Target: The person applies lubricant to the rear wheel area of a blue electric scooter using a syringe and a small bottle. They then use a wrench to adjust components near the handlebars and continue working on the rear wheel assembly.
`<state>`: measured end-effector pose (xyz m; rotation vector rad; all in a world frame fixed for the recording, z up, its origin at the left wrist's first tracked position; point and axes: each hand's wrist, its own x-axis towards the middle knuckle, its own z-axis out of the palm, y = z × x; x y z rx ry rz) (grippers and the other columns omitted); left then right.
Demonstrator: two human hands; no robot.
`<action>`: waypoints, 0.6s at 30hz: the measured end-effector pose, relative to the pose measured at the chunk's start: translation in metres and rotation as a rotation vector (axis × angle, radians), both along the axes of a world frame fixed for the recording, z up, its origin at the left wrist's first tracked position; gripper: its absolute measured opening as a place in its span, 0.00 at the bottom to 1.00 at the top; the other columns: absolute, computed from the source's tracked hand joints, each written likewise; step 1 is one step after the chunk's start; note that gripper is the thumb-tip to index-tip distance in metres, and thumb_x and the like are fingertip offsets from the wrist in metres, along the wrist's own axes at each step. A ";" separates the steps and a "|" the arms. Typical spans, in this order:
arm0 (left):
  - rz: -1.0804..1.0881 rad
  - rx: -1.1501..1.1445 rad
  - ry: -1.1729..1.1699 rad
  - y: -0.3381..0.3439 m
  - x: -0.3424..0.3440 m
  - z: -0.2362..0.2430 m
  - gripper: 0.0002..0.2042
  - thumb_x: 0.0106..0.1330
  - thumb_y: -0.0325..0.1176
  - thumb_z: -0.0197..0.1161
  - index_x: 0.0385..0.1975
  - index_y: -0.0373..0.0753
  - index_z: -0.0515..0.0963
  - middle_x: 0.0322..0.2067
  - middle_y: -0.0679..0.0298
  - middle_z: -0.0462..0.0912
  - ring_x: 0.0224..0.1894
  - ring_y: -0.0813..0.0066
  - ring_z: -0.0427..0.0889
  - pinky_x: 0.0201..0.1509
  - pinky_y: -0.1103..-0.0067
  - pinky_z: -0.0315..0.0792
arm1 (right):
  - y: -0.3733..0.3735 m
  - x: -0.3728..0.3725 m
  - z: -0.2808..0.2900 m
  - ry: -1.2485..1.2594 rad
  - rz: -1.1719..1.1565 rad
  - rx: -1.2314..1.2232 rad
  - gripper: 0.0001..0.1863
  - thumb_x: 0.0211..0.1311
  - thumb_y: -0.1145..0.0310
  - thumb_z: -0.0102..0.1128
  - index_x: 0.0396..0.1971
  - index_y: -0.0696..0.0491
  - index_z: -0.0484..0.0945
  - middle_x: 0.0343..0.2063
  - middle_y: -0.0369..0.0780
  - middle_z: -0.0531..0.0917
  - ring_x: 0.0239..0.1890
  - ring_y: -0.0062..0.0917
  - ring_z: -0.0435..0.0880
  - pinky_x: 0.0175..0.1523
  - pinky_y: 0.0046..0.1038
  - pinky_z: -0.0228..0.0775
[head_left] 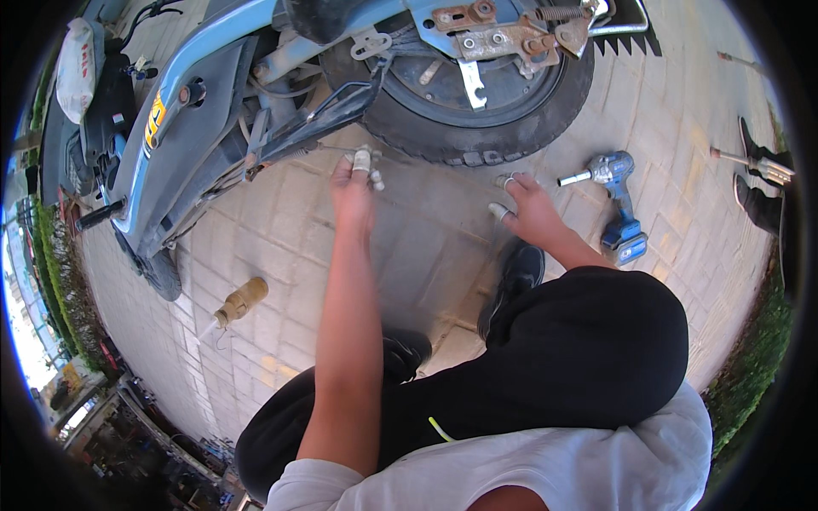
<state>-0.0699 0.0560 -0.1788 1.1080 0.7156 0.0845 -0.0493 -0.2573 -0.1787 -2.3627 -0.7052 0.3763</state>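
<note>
My left hand (pixel 360 175) is at the underside of a blue and black electric scooter (pixel 204 119), with white coverings on its fingertips. Its fingers are closed around a thin metal rod (pixel 335 149) that runs out from beneath the scooter's frame. Just beyond it is the scooter's wheel (pixel 477 140), with a black tyre and grey hub. My right hand (pixel 532 213), also with white-covered fingertips, hovers below the tyre. Its thumb and fingers are apart, and nothing shows between them. A blue cordless impact wrench (pixel 619 204) lies on the paving to its right.
A yellowish-brown bottle with a pale nozzle (pixel 243 301) lies on the paving at left. Rusty brackets (pixel 511 38) stick out above the wheel. Another person's dark shoes (pixel 754 200) are at the far right, beside a metal tool (pixel 750 163). Another scooter (pixel 89 111) stands at upper left.
</note>
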 end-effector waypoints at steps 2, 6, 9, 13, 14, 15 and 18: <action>0.002 -0.042 -0.020 0.002 -0.017 0.004 0.07 0.72 0.33 0.59 0.43 0.39 0.79 0.34 0.67 0.82 0.27 0.81 0.73 0.28 0.81 0.69 | 0.007 -0.004 0.017 -0.219 0.042 0.050 0.28 0.54 0.56 0.69 0.48 0.61 0.74 0.42 0.51 0.79 0.47 0.49 0.75 0.49 0.39 0.71; -0.023 -0.144 -0.097 0.003 -0.017 0.034 0.07 0.72 0.32 0.59 0.43 0.37 0.80 0.32 0.64 0.83 0.26 0.81 0.73 0.28 0.81 0.70 | 0.016 -0.007 0.036 -0.124 0.106 0.126 0.24 0.57 0.57 0.68 0.45 0.61 0.75 0.35 0.49 0.79 0.39 0.44 0.77 0.44 0.38 0.71; -0.011 -0.206 -0.151 0.000 -0.014 0.044 0.07 0.71 0.32 0.59 0.42 0.36 0.79 0.33 0.63 0.83 0.27 0.80 0.74 0.28 0.80 0.70 | 0.013 -0.004 0.035 0.434 0.066 0.216 0.19 0.61 0.60 0.67 0.42 0.60 0.77 0.28 0.45 0.78 0.30 0.34 0.75 0.39 0.34 0.70; 0.026 -0.284 -0.189 -0.005 -0.010 0.046 0.07 0.72 0.32 0.58 0.43 0.36 0.79 0.35 0.61 0.83 0.28 0.78 0.75 0.28 0.79 0.70 | 0.007 0.012 0.053 0.647 -0.048 0.331 0.13 0.64 0.63 0.64 0.37 0.60 0.78 0.22 0.43 0.76 0.25 0.24 0.69 0.34 0.30 0.67; 0.031 -0.287 -0.184 -0.006 -0.009 0.048 0.08 0.72 0.32 0.58 0.43 0.36 0.78 0.36 0.61 0.83 0.28 0.78 0.75 0.29 0.79 0.70 | 0.006 0.014 0.055 0.645 -0.069 0.365 0.12 0.64 0.65 0.63 0.36 0.60 0.78 0.21 0.43 0.75 0.25 0.23 0.68 0.33 0.30 0.67; 0.044 -0.287 -0.177 -0.006 -0.011 0.050 0.08 0.72 0.32 0.58 0.44 0.36 0.78 0.37 0.60 0.83 0.28 0.78 0.75 0.29 0.79 0.71 | 0.009 0.017 0.061 0.602 -0.063 0.332 0.11 0.64 0.66 0.63 0.36 0.60 0.78 0.21 0.43 0.75 0.24 0.23 0.69 0.33 0.30 0.67; 0.001 -0.337 -0.158 -0.017 -0.008 0.059 0.12 0.73 0.37 0.58 0.49 0.37 0.76 0.36 0.63 0.81 0.31 0.77 0.76 0.35 0.77 0.72 | 0.013 0.025 0.083 0.481 -0.053 0.259 0.09 0.64 0.68 0.61 0.35 0.59 0.78 0.21 0.44 0.76 0.24 0.24 0.70 0.33 0.30 0.67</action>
